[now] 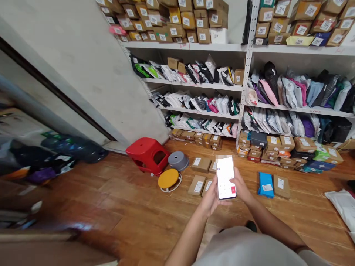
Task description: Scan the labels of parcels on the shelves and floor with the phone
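A smartphone [225,181] with a lit white screen is held upright before me, over the floor. Rows of keypad-like marks and a red key at the lower right show on its screen; the top is blurred out. My left hand [210,199] is closed around the phone's left side and lower back. At the right edge, my right hand [240,186] grips the phone too, its thumb resting over the screen. The other right fingers are mostly hidden. Behind the phone, cardboard parcels [197,185] with white labels lie on the floor, partly covered by it.
White metal shelving [188,46] holds many labelled boxes and bagged parcels. A red stool [144,147], a grey stool [178,157] and a yellow round stool [168,178] stand left of the phone. A blue parcel [265,181] and brown box [281,186] lie rightward on the wooden floor.
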Available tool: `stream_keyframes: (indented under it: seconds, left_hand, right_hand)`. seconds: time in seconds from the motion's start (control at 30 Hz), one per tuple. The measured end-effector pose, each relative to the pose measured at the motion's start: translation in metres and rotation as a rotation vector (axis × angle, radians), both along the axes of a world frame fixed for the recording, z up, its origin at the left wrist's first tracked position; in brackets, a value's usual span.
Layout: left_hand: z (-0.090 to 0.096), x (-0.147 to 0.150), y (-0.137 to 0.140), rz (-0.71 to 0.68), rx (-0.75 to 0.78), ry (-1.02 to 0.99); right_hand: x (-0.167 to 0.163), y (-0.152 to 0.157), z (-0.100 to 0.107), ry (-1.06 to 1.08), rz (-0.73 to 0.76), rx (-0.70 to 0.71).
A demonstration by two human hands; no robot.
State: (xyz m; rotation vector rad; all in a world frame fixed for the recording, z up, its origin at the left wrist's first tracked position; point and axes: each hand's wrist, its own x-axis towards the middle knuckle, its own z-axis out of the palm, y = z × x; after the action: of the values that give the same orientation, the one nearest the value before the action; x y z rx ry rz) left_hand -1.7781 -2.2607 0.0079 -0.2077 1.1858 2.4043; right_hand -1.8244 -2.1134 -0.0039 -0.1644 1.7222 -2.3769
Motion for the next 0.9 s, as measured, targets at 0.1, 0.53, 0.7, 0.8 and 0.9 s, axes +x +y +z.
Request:
stream_keyframes:
  seconds: [0.1,0.53,0.7,0.8,0.9]
  left_hand:
    - [0.003,0.003,-0.004,-0.026,0.069,0.001]
    - [0.006,0.006,-0.005,-0.044,0.087,0.018]
    - [0.005,0.01,-0.003,-0.046,0.094,0.043]
    - [0.002,0.01,-0.003,-0.043,0.078,0.054]
    - [0.001,0.01,-0.003,-0.057,0.039,0.048]
  right_hand:
    - [0.003,0.007,0.0,0.031,0.071,-0.001]
    - [0.008,0.013,-0.006,0.044,0.115,-0.025]
    - [0.015,0.003,-0.001,0.073,0.06,0.001]
    - [0.017,0.001,-0.001,0.086,0.025,0.029]
    - [0.018,0.01,-0.002,0.112,0.129,-0.008]
